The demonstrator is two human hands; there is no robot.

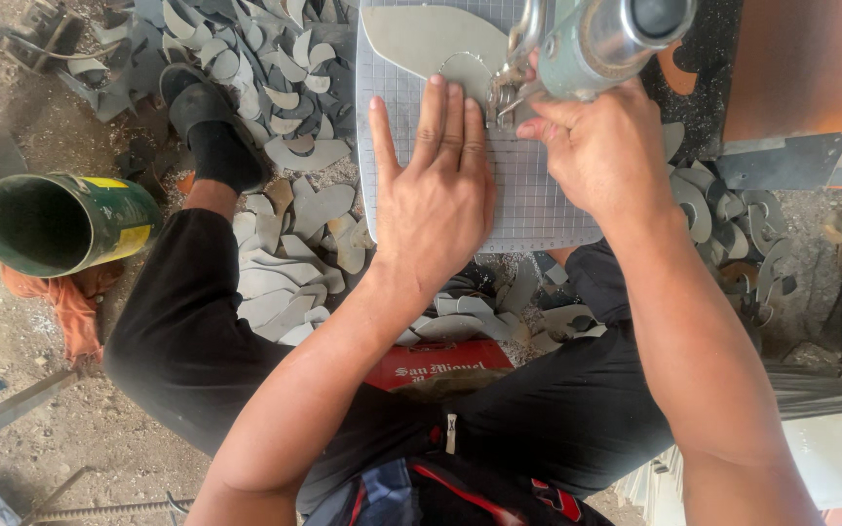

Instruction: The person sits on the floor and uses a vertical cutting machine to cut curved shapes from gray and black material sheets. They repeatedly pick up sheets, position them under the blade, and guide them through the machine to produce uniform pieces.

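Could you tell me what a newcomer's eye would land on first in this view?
Most striking is the left hand pressed flat on a gridded cutting mat at top centre, holding down a grey sheet. Beside it, the right hand grips a metal cutting tool at the sheet's edge. Below and to the left, curved grey offcuts litter the ground, with a green can lying on its side at far left.
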